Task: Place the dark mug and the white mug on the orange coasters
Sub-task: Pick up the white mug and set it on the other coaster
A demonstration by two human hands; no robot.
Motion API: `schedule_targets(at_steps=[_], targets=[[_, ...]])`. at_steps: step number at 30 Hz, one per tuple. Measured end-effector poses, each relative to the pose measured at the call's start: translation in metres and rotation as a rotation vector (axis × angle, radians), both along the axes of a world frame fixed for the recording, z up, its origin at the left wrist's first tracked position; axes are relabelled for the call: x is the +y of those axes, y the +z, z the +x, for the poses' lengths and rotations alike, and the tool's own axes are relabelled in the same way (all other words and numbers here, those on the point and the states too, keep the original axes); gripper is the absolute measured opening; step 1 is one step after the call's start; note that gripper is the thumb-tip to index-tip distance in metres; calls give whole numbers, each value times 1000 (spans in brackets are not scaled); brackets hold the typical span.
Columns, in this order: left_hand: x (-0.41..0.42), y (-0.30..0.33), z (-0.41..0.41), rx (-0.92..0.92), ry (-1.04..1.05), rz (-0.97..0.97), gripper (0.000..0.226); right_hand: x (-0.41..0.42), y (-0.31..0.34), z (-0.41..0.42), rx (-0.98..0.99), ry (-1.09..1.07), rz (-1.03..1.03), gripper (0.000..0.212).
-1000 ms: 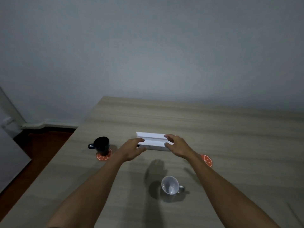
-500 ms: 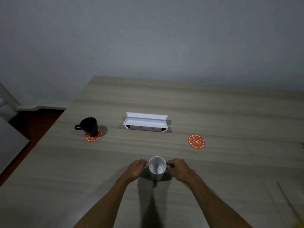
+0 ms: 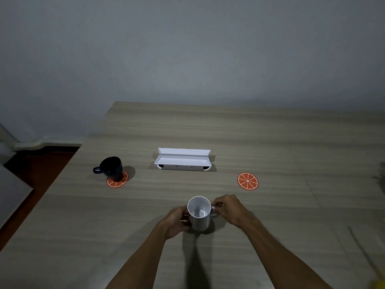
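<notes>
A pale wood-grain worktop (image 3: 270,142) fills the lower view, seen from above, with a grey wall behind it. Near the centre bottom, a white mug (image 3: 199,213) stands upright on the bare worktop, its opening facing up. The left hand (image 3: 176,221) wraps the mug's body at its 9 o'clock side, its grip clamped on the wall. The right hand (image 3: 231,209) pinches the handle at 3 o'clock, its grip closed on it. At 1 o'clock from the mug, well apart, lies an orange coaster (image 3: 247,181) with nothing on it. At 10 o'clock, far left, a dark mug (image 3: 110,167) sits on the back edge of a second orange coaster (image 3: 118,181), handle pointing left. At 12 o'clock lies an open white case (image 3: 183,159).
</notes>
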State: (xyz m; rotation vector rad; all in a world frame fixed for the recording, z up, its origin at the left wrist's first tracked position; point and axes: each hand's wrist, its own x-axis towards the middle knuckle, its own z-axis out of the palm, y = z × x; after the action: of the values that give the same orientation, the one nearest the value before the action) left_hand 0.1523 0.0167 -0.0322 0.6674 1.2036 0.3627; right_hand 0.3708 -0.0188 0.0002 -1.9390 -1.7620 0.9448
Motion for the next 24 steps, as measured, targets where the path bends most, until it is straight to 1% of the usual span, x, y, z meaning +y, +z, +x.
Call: schedule_targets(at_steps=[4, 6, 14, 19, 22, 24], targets=[[33, 17, 6, -59, -49, 11, 28, 10, 32, 11, 21, -61, 44, 10], [48, 28, 16, -88, -45, 11, 32, 16, 46, 20, 24, -70, 76, 11], [89, 53, 89, -113, -91, 40, 32, 41, 73, 90, 39, -197, 153, 9], [108, 44, 160, -114, -73, 61, 30, 60, 74, 153, 35, -176, 181, 13], [120, 28, 200, -103, -66, 55, 32, 70, 61, 193, -43, -178, 193, 19], [127, 18, 221, -113, -58, 37, 28, 78, 49, 217, -67, -194, 175, 21]])
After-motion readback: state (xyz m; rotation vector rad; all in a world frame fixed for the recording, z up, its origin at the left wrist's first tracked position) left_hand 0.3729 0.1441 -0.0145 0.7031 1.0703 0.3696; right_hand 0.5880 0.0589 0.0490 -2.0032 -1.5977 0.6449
